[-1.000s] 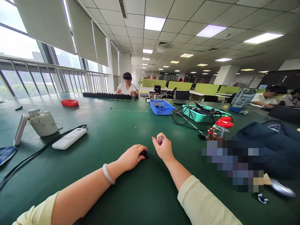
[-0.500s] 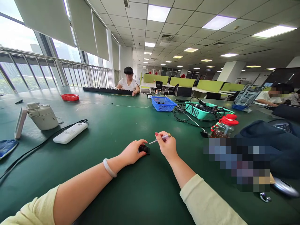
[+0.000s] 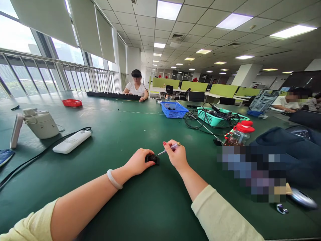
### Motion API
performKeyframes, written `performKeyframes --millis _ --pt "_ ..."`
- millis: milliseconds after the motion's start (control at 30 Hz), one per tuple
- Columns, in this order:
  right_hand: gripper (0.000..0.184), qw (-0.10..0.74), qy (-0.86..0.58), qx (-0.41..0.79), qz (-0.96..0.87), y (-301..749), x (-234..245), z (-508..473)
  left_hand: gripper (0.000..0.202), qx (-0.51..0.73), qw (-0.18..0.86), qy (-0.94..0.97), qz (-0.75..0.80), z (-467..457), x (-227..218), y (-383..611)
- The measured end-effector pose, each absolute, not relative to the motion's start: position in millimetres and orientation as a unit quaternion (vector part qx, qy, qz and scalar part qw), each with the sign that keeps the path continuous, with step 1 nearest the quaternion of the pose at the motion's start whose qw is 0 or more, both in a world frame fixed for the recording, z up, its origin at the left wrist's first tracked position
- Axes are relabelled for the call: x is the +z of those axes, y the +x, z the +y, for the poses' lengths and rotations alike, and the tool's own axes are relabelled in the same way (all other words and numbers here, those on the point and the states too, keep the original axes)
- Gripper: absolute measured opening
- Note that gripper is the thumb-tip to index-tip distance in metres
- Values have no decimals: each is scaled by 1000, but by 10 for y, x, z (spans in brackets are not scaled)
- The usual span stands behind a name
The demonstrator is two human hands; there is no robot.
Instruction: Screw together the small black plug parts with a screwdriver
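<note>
My left hand [image 3: 139,162] rests on the green table, thumb and fingers closed round a small black plastic part [image 3: 152,159]. What kind of part it is I cannot make out. A screwdriver [image 3: 168,148] with a pale handle sits in the closed fingers of my right hand [image 3: 177,154]. Its thin metal shaft slants down to the left, and the tip is at the right upper side of the black part; whether they touch is too small to tell.
Left on the table [image 3: 120,134] are a white power bank [image 3: 72,142] with a black strap and a beige bottle [image 3: 41,124]. Ahead stand a red tray [image 3: 72,103], a blue basket [image 3: 174,110] and a cable-filled green basket [image 3: 213,119]. To the right is a red-lidded jar [image 3: 239,134]. A person [image 3: 136,87] sits opposite.
The screwdriver has moved slightly left and down, bringing its tip to the black part. My left fingers have closed more tightly round the part. The whole view has shifted a little.
</note>
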State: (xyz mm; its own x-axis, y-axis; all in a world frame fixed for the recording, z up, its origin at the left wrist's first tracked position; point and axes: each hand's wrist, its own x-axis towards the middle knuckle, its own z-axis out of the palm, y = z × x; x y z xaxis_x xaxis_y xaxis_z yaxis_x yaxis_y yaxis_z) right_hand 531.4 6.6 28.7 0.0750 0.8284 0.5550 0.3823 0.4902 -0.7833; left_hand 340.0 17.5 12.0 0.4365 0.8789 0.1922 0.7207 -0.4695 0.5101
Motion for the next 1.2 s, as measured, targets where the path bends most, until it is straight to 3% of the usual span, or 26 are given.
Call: performKeyframes --millis 567,867,1200 --pt "54 598 -518 160 -590 5309 167 298 32 215 181 843 458 197 119 3399" --pt "61 591 -566 266 -510 5431 -29 573 30 210 177 846 456 196 117 3392" --pt "46 564 -474 182 -652 5261 246 219 32 215 175 846 456 207 105 3388"
